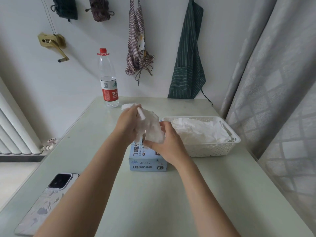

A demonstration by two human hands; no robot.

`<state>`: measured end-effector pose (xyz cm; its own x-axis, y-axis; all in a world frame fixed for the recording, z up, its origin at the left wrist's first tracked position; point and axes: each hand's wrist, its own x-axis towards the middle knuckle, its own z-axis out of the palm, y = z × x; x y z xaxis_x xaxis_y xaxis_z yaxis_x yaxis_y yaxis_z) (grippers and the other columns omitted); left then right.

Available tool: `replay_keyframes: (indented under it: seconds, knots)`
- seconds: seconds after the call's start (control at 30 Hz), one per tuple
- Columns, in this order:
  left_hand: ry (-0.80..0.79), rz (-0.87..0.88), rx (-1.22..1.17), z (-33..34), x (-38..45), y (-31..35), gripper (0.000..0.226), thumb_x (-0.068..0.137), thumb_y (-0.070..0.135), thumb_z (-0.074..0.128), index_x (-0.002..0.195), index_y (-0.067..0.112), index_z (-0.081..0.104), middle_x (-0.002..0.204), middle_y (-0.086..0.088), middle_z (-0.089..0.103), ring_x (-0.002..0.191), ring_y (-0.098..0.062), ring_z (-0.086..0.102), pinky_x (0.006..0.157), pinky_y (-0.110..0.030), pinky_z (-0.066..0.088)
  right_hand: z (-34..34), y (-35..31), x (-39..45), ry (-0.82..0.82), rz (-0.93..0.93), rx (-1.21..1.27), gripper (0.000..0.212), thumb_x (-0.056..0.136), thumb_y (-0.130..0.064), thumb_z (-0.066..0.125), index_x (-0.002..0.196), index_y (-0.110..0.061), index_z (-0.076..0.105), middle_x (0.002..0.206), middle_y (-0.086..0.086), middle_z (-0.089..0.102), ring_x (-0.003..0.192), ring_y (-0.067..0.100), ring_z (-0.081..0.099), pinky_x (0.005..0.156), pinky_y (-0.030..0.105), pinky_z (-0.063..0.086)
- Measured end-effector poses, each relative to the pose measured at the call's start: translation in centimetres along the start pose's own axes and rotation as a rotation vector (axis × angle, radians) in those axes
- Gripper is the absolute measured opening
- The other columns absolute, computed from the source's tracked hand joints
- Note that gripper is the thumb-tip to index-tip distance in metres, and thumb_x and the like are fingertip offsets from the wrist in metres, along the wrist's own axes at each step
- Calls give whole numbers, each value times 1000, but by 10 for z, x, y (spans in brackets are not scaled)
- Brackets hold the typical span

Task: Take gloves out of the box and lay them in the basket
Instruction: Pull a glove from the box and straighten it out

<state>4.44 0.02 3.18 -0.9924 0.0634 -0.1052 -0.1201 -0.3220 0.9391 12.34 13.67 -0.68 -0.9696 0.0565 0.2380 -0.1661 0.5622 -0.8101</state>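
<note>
- Holding a bunch of white gloves (152,127) at frame centre, lifted above the far end of the glove box (148,162).
- Left hand (127,124): fingers curled round the upper left side of the bunch, gripping it; one rolled glove cuff sticking up past the knuckles.
- Right hand (165,142): thumb and fingers closed on the lower right part of the same bunch, palm down, low over the box top.
- Box: pale blue, lying flat on the table (153,202) at centre, "XL" printed on the near end; opening hidden behind hands and gloves, cannot tell what is left inside.
- Basket (213,149): white, perforated walls, right of centre, just beside the box on its right; already holding a loose pile of white gloves (200,132) up to about rim level.
- Held bunch not over the basket; sitting left of its rim.
- Water bottle (108,79): clear, red cap, upright at the far table edge, upper centre-left, mostly drained.
- Phone (46,204): face down, lower left of the frame, patterned case.
- Two aprons on the wall at top: checked one (138,48) centre, green striped one (188,57) to its right.
- Grey curtain (277,82) filling the right edge; radiator (13,130) at left edge.
</note>
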Motion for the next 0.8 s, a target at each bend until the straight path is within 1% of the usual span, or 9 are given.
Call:
replay_keyframes:
  seconds: [0.07, 0.13, 0.23, 0.3, 0.37, 0.5, 0.6, 0.7, 0.8]
  knots:
    - [22, -48, -125, 1, -1, 1, 17, 97, 20, 53, 85, 10, 58, 79, -11, 61, 81, -26, 62, 74, -32, 50, -2, -2, 0, -6, 44, 101, 54, 77, -40, 78, 118, -33, 46, 107, -12, 61, 88, 0, 60, 71, 16, 47]
    - [51, -89, -199, -1, -4, 1, 17, 97, 24, 57, 92, 9, 59, 81, -10, 65, 80, -25, 64, 74, -32, 51, -7, 0, -1, 38, 69, 210, 35, 82, -30, 75, 108, -31, 51, 98, -11, 62, 75, -5, 61, 60, 9, 45]
    - [43, -87, -162, -11, -3, -3, 18, 92, 28, 66, 93, 11, 59, 81, -9, 73, 85, -27, 68, 79, -37, 55, -18, 4, 3, 143, 183, 459, 30, 82, -8, 73, 105, -19, 57, 105, -1, 60, 87, 18, 69, 66, 23, 56]
    - [50, -59, 45, -18, 0, -6, 21, 79, 24, 73, 88, 10, 60, 89, -13, 68, 84, -29, 63, 74, -37, 51, -25, 7, 8, 190, 267, 596, 32, 81, 2, 68, 108, -14, 58, 110, 1, 55, 92, 27, 67, 71, 33, 60]
    - [71, -29, 315, -22, 3, -10, 32, 65, 26, 72, 90, 11, 58, 84, -12, 54, 79, -26, 52, 68, -33, 41, -29, 12, 13, 218, 304, 610, 31, 80, 2, 65, 107, -14, 59, 109, 7, 60, 88, 23, 66, 72, 36, 60]
    - [163, 104, 552, -18, -1, -14, 46, 85, 20, 66, 129, 19, 52, 123, -1, 52, 111, -21, 53, 88, -32, 41, -34, 13, 18, 200, 308, 647, 30, 82, -7, 70, 108, -17, 59, 103, 8, 68, 83, 20, 65, 69, 32, 53]
    - [-58, 220, 585, -7, -8, -8, 34, 87, 13, 59, 117, 26, 65, 120, 4, 64, 112, -15, 59, 85, -25, 47, -39, 5, 24, 102, 249, 605, 39, 82, -8, 73, 115, -19, 56, 107, 8, 70, 91, 20, 65, 75, 32, 52]
    - [-331, 221, 560, 4, -13, 2, 46, 80, 6, 55, 119, 28, 64, 114, 2, 70, 106, -14, 66, 88, -26, 53, -48, -13, 32, -59, 149, 514, 41, 83, 0, 67, 116, -21, 54, 106, 10, 72, 95, 23, 67, 80, 34, 51]
    - [-410, 264, 575, 13, -16, 10, 43, 74, 10, 63, 114, 25, 68, 106, -1, 73, 97, -13, 69, 82, -25, 55, -61, -29, 40, -68, 81, 413, 38, 82, 6, 56, 111, -18, 57, 104, 9, 71, 95, 23, 67, 83, 40, 53]
